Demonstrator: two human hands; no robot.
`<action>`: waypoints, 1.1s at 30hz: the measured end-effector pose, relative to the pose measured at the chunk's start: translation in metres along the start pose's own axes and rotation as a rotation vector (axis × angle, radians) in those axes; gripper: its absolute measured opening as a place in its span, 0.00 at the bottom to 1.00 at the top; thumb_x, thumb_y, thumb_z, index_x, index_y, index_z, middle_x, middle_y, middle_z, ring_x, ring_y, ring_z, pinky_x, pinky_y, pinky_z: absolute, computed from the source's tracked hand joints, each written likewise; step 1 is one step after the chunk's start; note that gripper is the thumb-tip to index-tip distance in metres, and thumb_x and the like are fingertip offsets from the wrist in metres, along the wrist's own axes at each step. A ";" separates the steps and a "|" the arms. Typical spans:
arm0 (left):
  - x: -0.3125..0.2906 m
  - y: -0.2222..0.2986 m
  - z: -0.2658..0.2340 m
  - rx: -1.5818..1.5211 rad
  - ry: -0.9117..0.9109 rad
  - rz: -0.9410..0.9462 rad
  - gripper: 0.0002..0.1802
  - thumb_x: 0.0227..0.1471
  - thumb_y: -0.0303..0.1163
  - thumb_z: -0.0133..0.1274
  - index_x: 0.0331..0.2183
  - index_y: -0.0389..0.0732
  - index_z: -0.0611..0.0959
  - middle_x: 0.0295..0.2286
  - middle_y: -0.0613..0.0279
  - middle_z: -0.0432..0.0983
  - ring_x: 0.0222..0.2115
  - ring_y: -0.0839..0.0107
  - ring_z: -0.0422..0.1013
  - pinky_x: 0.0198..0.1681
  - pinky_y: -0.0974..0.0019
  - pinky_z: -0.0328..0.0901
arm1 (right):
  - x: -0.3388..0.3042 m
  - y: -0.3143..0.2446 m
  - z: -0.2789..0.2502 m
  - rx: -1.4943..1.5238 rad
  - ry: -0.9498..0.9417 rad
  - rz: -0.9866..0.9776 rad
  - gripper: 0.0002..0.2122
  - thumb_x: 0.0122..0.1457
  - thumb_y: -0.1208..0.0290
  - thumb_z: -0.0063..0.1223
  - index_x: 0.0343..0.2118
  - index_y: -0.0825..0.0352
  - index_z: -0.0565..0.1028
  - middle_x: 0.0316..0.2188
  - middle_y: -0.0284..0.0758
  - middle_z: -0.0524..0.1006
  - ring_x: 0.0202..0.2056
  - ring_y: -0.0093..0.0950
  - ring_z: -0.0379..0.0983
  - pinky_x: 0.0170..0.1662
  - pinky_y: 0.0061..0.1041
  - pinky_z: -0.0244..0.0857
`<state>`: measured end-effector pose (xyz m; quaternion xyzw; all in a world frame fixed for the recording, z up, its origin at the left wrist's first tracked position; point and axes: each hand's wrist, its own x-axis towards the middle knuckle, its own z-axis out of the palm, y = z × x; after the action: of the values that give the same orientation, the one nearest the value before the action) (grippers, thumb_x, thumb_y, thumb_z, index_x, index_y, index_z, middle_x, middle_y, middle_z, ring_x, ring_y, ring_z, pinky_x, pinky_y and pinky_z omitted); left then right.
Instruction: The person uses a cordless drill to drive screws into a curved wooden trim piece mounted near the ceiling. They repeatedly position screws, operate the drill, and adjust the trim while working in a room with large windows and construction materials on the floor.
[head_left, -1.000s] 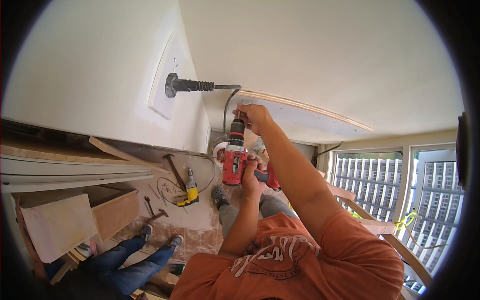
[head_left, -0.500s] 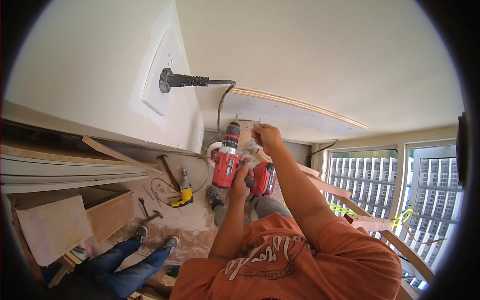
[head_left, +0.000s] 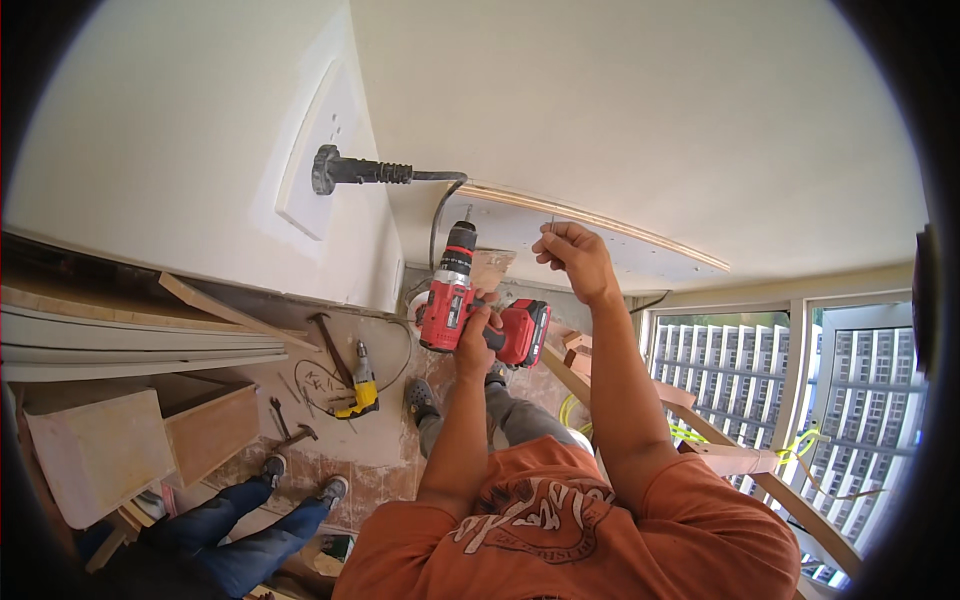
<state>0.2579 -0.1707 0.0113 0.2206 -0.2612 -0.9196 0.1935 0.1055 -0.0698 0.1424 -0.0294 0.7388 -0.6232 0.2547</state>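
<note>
My left hand [head_left: 476, 345] is wrapped around the handle of a red and black cordless drill [head_left: 449, 308], whose battery juts out to the right. The drill stands upright in the view, with a thin bit [head_left: 469, 213] pointing at the light-faced board [head_left: 510, 222] against the wall. To the right of it, my right hand [head_left: 580, 258] is raised and pinches a small thin screw or nail [head_left: 552, 224] between thumb and fingertips. The tip of this piece lies close to the board's layered edge; whether it touches cannot be made out.
A black plug [head_left: 360, 170] with its cable sits in the wall socket at left. On the floor lie a yellow drill [head_left: 362, 392], a hammer [head_left: 332, 348] and another hammer [head_left: 297, 436]. Another person's legs [head_left: 240, 520] show lower left. Timber pieces [head_left: 735, 458] lean near the window.
My right hand has moved up and to the right along the board, with the small piece now visible in its fingers. The drill has shifted slightly up and left.
</note>
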 end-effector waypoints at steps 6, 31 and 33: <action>0.010 -0.012 -0.017 -0.132 -0.002 -0.032 0.17 0.51 0.25 0.52 0.45 0.40 0.73 0.37 0.57 0.74 0.25 0.72 0.68 0.29 0.69 0.65 | -0.010 -0.043 0.002 0.024 0.003 -0.169 0.10 0.60 0.72 0.52 0.41 0.72 0.74 0.28 0.35 0.79 0.28 0.20 0.73 0.32 0.18 0.64; -0.008 -0.007 0.047 -0.527 0.077 -0.226 0.10 0.47 0.27 0.53 0.34 0.47 0.74 0.33 0.65 0.70 0.25 0.73 0.64 0.34 0.64 0.62 | -0.010 -0.216 -0.029 -0.244 0.609 -1.299 0.08 0.59 0.78 0.54 0.40 0.76 0.76 0.27 0.37 0.81 0.27 0.20 0.76 0.28 0.14 0.65; -0.006 -0.008 0.046 -0.537 0.080 -0.244 0.09 0.46 0.27 0.53 0.33 0.48 0.74 0.32 0.66 0.70 0.24 0.73 0.64 0.34 0.64 0.62 | -0.006 -0.215 -0.031 -0.224 0.638 -1.298 0.08 0.59 0.78 0.54 0.40 0.76 0.76 0.26 0.37 0.81 0.26 0.20 0.76 0.27 0.14 0.65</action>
<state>0.2381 -0.1438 0.0437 0.2272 0.0277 -0.9629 0.1432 0.0390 -0.0872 0.3481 -0.3044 0.6701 -0.5475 -0.3981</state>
